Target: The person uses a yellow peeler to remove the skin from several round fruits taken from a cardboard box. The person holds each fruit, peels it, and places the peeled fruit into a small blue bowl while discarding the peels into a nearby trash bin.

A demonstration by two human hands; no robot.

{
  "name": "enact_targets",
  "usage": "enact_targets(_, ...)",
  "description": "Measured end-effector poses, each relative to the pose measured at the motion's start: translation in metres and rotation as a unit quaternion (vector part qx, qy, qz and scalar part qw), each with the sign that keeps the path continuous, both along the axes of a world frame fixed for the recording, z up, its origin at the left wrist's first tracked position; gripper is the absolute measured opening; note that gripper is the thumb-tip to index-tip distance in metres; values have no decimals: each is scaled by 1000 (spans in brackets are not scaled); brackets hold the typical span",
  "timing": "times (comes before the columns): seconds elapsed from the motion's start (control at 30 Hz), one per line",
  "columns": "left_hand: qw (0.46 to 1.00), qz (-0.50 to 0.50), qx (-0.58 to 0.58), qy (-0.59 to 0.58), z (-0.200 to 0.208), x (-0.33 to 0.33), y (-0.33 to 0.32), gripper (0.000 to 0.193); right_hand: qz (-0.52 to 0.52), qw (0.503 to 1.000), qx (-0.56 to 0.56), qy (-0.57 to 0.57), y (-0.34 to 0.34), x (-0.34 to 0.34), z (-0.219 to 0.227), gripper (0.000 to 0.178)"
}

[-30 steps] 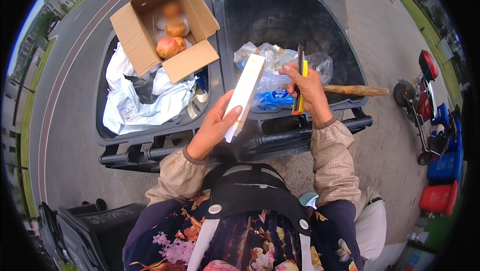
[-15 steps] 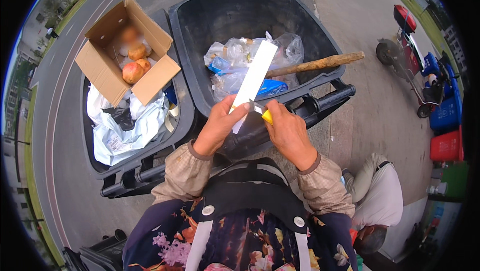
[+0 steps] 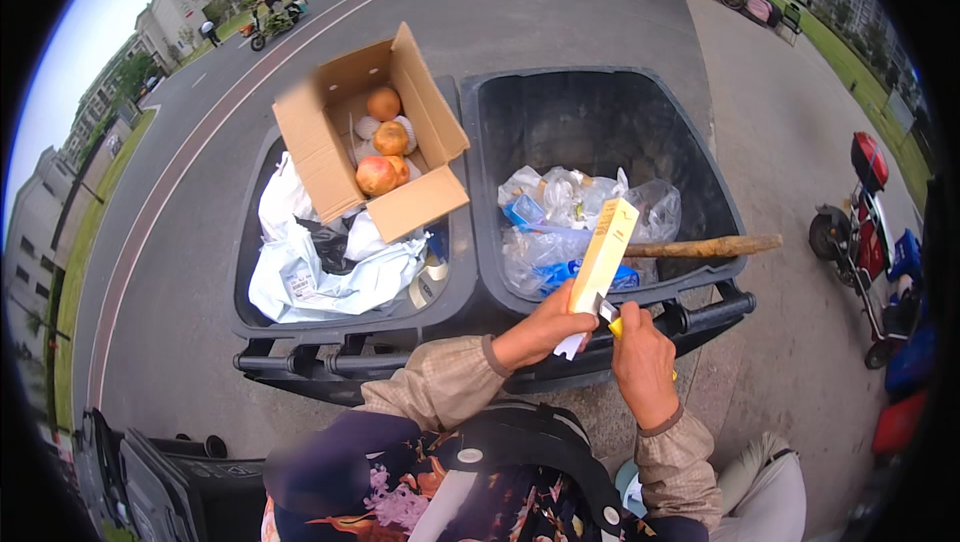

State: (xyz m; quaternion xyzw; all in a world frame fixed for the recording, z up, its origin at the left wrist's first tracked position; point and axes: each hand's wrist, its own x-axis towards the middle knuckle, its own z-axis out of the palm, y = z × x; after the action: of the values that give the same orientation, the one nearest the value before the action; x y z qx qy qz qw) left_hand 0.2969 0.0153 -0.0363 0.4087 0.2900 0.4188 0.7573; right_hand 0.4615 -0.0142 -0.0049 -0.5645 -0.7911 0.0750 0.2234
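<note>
A long, narrow carton [image 3: 607, 242], yellowish on its upper side and white at the near end, slants up over the front rim of the right bin. My left hand [image 3: 545, 330] is closed round its lower part, thumb on top. My right hand [image 3: 645, 367] is closed on a utility knife [image 3: 610, 316] with a yellow handle. The knife's metal end touches the carton's side, close to my left thumb. My fingers partly cover the handle. Below the carton, the dark right wheelie bin [image 3: 595, 87] contains clear and blue plastic bags [image 3: 570, 197].
A wooden stick [image 3: 705, 247] juts over the right bin's rim. On the left bin [image 3: 250, 282], an open cardboard box [image 3: 425, 92] with reddish round fruit [image 3: 377, 176] rests above white bags [image 3: 335, 282]. A red scooter [image 3: 868, 247] stands at right; a person in grey [image 3: 765, 492] is beside me.
The carton's yellowish printed side now faces up instead of its white side. My view has shifted, so bins and scooter appear lower. Both hands keep their holds.
</note>
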Motion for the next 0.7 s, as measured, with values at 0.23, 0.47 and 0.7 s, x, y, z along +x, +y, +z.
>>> enact_targets(0.23,995,56,-88,1,-12,31,-4,41,-75,994,5,-82,30,-8,-28,25)
enact_targets(0.47,992,85,-39,87,-51,65,-18,48,-124,984,62,-115,132,46,-30,37)
enact_targets(0.7,980,95,-145,-98,-18,10,21,34,-80,894,-275,344,162,47,-25,37)
